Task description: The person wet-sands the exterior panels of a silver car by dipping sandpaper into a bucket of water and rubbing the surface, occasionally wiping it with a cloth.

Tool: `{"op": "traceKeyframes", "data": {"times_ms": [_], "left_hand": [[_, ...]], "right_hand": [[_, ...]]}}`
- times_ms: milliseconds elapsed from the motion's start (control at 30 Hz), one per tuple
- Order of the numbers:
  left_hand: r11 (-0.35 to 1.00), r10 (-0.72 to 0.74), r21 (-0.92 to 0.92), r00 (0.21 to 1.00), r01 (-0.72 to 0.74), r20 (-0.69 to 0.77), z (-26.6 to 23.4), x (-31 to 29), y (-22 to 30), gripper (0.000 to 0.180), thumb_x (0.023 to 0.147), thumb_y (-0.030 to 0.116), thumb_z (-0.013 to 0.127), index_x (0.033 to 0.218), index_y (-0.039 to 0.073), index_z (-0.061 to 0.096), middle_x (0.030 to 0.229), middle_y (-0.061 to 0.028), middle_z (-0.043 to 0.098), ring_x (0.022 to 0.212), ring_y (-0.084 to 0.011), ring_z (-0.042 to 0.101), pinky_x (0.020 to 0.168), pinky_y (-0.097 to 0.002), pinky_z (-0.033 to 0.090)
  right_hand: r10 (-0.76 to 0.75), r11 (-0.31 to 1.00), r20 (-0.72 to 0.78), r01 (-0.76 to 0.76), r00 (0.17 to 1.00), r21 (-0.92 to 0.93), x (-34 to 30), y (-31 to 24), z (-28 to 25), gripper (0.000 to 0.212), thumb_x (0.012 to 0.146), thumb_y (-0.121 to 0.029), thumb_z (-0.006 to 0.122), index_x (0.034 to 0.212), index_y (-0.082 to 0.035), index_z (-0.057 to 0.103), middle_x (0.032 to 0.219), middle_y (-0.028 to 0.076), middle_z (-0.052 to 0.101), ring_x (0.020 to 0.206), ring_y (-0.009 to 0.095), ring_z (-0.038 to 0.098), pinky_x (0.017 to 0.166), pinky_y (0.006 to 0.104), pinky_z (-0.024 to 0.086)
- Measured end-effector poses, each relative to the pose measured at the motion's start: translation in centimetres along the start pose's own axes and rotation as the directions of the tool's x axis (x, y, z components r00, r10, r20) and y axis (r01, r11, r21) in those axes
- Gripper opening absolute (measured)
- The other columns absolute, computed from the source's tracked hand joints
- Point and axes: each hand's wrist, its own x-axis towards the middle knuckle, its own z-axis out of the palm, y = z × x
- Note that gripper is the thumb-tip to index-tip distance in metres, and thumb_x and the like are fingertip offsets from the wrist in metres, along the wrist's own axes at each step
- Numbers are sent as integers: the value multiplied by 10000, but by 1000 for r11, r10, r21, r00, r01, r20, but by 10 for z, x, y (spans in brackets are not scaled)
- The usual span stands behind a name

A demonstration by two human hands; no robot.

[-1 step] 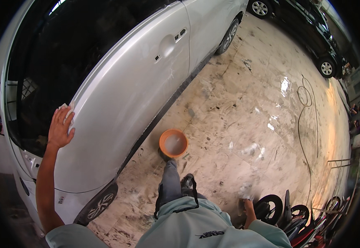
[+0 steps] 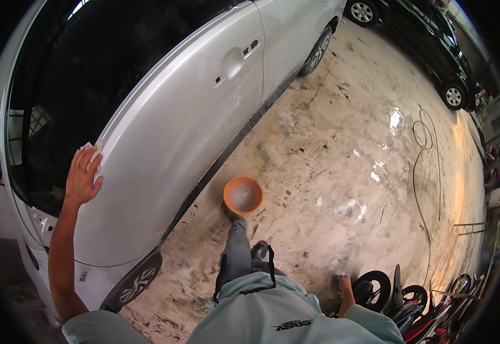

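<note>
My left hand [image 2: 82, 182] lies along the upper edge of a silver car door [image 2: 164, 155], just below the dark window [image 2: 95, 74]. Under its fingers is a crumpled whitish cloth [image 2: 97, 150], pressed against the painted edge. My right hand [image 2: 345, 285] hangs low at my right side, away from the car. Its fingers look curled, with a pale patch at their tips; what they hold, if anything, I cannot make out. An orange basin [image 2: 227, 198] of cloudy water [image 2: 243, 196] stands on the floor against my left shoe [image 2: 231, 213].
Several parked motorbikes [image 2: 413, 301] stand close by my right hand. A thin hose [image 2: 415, 172] loops over the stained, wet floor [image 2: 330, 149] at the right. A black car [image 2: 416, 40] is parked at the far right. The silver car's wheel [image 2: 138, 284] is near my left.
The orange basin sits slightly farther forward and to the right, and more of my left shoe shows beside it. My left hand is almost unmoved on the door edge.
</note>
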Motion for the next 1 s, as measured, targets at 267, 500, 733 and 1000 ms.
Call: {"op": "traceKeyframes", "data": {"times_ms": [267, 500, 733, 1000], "left_hand": [[998, -41, 44, 997, 38, 58, 1, -13, -7, 515, 813, 146, 574, 1312, 76, 463, 1440, -140, 367, 1362, -344, 299, 1158, -506, 190], [997, -66, 49, 997, 63, 51, 15, -1, -5, 453, 868, 127, 526, 1313, 66, 471, 1431, -148, 380, 1365, -345, 298, 1155, -515, 189], [853, -521, -251, 773, 458, -361, 38, 28, 43, 382, 1004, 225, 382, 1303, 4, 469, 1344, -200, 452, 1243, -368, 434, 1053, -450, 324], [22, -987, -968, 160, 252, 19, 100, 141, 212, 448, 940, 321, 532, 1274, 25, 491, 1237, -106, 516, 1140, -227, 500, 1008, -352, 357]], "right_hand": [[-281, 952, -98, 264, 955, -155, 50, -104, -17, 475, 778, -394, 537, 947, 24, 685, 914, 289, 663, 932, 423, 634, 814, 452, 473], [-425, 905, -134, 415, 895, -95, 81, -218, -44, 426, 798, -358, 555, 908, 28, 699, 816, 259, 673, 801, 339, 665, 738, 422, 478], [-559, 820, 5, 554, 829, -146, 100, -326, -27, 445, 818, -359, 556, 950, 49, 674, 771, 241, 663, 758, 280, 649, 704, 392, 476], [-604, 791, 204, 547, 770, 275, 104, -407, 11, 271, 860, -182, 575, 998, 32, 667, 760, 47, 643, 641, 106, 593, 545, 262, 469]]}}
